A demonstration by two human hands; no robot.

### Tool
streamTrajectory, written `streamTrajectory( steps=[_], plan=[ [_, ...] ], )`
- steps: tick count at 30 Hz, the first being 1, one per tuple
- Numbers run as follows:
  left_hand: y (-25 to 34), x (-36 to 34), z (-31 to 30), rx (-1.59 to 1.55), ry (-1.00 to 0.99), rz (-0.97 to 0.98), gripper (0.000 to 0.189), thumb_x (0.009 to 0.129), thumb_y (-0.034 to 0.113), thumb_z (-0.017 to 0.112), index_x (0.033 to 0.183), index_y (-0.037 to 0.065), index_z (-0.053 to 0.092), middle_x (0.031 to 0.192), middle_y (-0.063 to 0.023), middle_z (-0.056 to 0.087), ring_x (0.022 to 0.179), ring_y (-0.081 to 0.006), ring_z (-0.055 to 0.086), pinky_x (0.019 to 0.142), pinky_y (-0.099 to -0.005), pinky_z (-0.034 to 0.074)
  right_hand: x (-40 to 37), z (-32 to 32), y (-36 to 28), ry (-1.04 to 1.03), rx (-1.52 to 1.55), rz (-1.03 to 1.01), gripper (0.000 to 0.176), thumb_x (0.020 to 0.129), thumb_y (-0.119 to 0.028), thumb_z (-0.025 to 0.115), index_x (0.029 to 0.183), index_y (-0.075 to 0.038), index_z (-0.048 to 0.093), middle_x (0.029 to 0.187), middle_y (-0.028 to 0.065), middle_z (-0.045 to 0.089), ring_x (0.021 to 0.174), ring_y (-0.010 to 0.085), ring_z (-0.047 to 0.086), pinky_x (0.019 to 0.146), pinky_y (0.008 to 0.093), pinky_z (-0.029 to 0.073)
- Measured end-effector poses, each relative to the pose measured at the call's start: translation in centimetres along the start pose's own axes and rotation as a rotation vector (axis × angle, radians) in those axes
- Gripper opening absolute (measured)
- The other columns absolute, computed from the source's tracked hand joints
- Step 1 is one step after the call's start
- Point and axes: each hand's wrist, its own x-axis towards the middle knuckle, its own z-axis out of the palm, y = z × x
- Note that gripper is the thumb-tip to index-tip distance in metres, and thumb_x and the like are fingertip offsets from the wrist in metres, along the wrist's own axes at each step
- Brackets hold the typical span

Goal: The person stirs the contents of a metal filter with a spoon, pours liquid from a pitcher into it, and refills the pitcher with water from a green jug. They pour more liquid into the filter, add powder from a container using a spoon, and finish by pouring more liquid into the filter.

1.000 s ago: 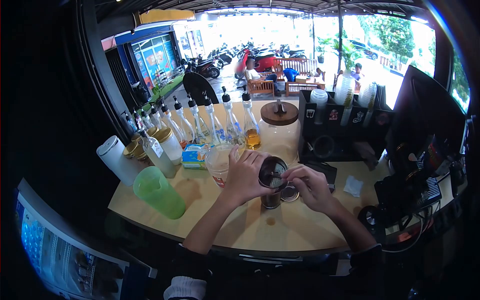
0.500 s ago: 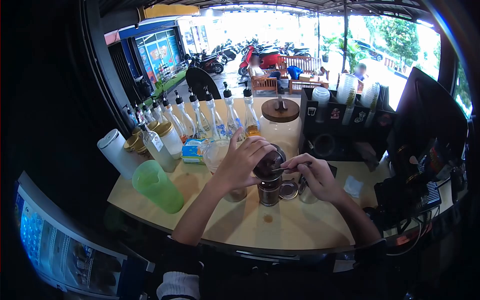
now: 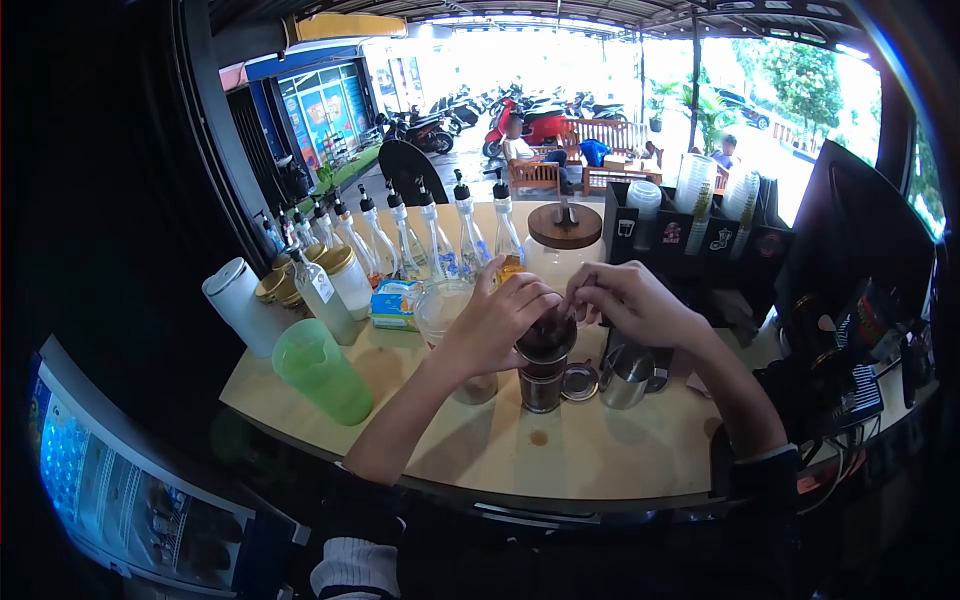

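Note:
My left hand (image 3: 495, 325) is wrapped round a dark round container (image 3: 546, 338), tilted so its opening faces me; dark brown matter shows inside. Directly beneath it a small glass jar (image 3: 541, 391) with dark contents stands on the counter. At the container's upper right rim, my right hand (image 3: 640, 308) is closed in a pinch on a thin metal spoon, now mostly hidden by the fingers. A round metal lid (image 3: 580, 381) lies just right of the jar. Beside it stands a steel pitcher (image 3: 627, 378). Behind my left hand is a clear plastic jug (image 3: 438, 306).
A green pitcher (image 3: 322, 372) stands at left, near white canisters (image 3: 240, 305) and a small blue box (image 3: 396, 304). Pump-topped bottles (image 3: 438, 245) line the back beside a wooden-lidded jar (image 3: 565, 228). A black cup holder (image 3: 690, 235) is at right. People sit outside.
My right hand has risen from inside the container's mouth to its upper rim, uncovering the steel pitcher. My left hand keeps hold of the container above the jar. The view has shifted slightly.

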Motion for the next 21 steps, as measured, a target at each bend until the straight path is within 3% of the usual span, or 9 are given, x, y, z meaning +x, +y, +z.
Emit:
streamTrajectory(
  steps=[5, 7, 9, 11, 13, 14, 17, 21],
  plan=[
    [-0.2, -0.3, 0.6, 0.038, -0.003, 0.003, 0.078, 0.049, 0.03, 0.087, 0.117, 0.009, 0.054, 0.116, -0.0065, 0.055, 0.122, -0.0217, 0.046, 0.111, -0.0539, 0.023, 1.6, 0.9, -1.0, -0.147, -0.109, 0.021, 0.016, 0.095, -0.007, 0.047, 0.099, 0.005, 0.057, 0.075, 0.0138, 0.065, 0.066, 0.0213, 0.067, 0.064, 0.0332, 0.053],
    [-0.3, -0.5, 0.5, 0.037, -0.079, -0.037, 0.065, 0.06, 0.043, 0.082, 0.111, 0.009, 0.06, 0.124, -0.009, 0.053, 0.127, -0.0243, 0.041, 0.11, -0.0532, 0.021, 1.8, 0.8, -1.6, -0.109, -0.066, 0.013, 0.017, 0.094, -0.007, 0.049, 0.1, 0.005, 0.058, 0.073, 0.0153, 0.064, 0.065, 0.0238, 0.066, 0.063, 0.0342, 0.053],
    [-0.1, -0.3, 0.3, 0.039, -0.107, -0.058, 0.064, 0.059, 0.044, 0.082, 0.109, 0.008, 0.061, 0.124, -0.0093, 0.053, 0.127, -0.0244, 0.04, 0.109, -0.0528, 0.02, 2.0, 1.0, -1.4, -0.118, -0.124, -0.052, 0.016, 0.093, -0.006, 0.048, 0.1, 0.005, 0.059, 0.073, 0.0163, 0.064, 0.065, 0.023, 0.067, 0.063, 0.0345, 0.053],
    [-0.1, -0.3, 0.3, 0.039, -0.134, -0.077, 0.064, 0.059, 0.045, 0.081, 0.108, 0.008, 0.063, 0.124, -0.0096, 0.053, 0.127, -0.0246, 0.04, 0.109, -0.0524, 0.02, 2.0, 1.7, -1.7, -0.183, -0.111, 0.011, 0.014, 0.094, -0.006, 0.051, 0.096, 0.005, 0.059, 0.076, 0.0169, 0.064, 0.067, 0.0265, 0.066, 0.065, 0.0349, 0.052],
    [-0.2, -0.4, 0.6, 0.021, -0.106, -0.089, 0.062, 0.059, 0.044, 0.082, 0.107, 0.01, 0.065, 0.124, -0.0104, 0.053, 0.127, -0.0243, 0.04, 0.108, -0.0528, 0.019, 2.1, 2.1, -1.3, -0.085, -0.229, -0.205, 0.014, 0.093, -0.007, 0.052, 0.096, 0.004, 0.059, 0.08, 0.0186, 0.063, 0.073, 0.0343, 0.063, 0.069, 0.0382, 0.05],
    [-0.2, -0.4, 0.6, 0.02, -0.105, -0.09, 0.062, 0.059, 0.044, 0.082, 0.107, 0.01, 0.065, 0.124, -0.0104, 0.053, 0.127, -0.0243, 0.04, 0.108, -0.0528, 0.019, 2.0, 1.9, -1.6, -0.12, -0.224, -0.112, 0.015, 0.093, -0.01, 0.052, 0.097, 0.003, 0.059, 0.086, 0.0191, 0.062, 0.081, 0.0395, 0.059, 0.072, 0.0415, 0.049],
    [-0.3, -0.3, 0.4, -0.042, -0.088, -0.074, 0.062, 0.057, 0.042, 0.082, 0.109, 0.013, 0.065, 0.124, -0.009, 0.053, 0.127, -0.0241, 0.04, 0.108, -0.0536, 0.018, 1.5, 3.1, -1.5, -0.16, -0.315, -0.089, 0.016, 0.092, -0.015, 0.053, 0.095, 0.0, 0.057, 0.085, 0.0199, 0.06, 0.084, 0.0408, 0.059, 0.075, 0.0473, 0.046],
    [-0.5, -0.7, 0.7, -0.099, -0.08, -0.082, 0.065, 0.056, 0.038, 0.081, 0.113, 0.015, 0.062, 0.121, -0.005, 0.054, 0.126, -0.024, 0.041, 0.11, -0.0542, 0.015, 1.8, 3.8, -2.1, -0.145, -0.443, -0.128, 0.017, 0.088, -0.015, 0.056, 0.098, -0.002, 0.054, 0.093, 0.0164, 0.059, 0.088, 0.036, 0.061, 0.073, 0.0449, 0.049]
  ],
)
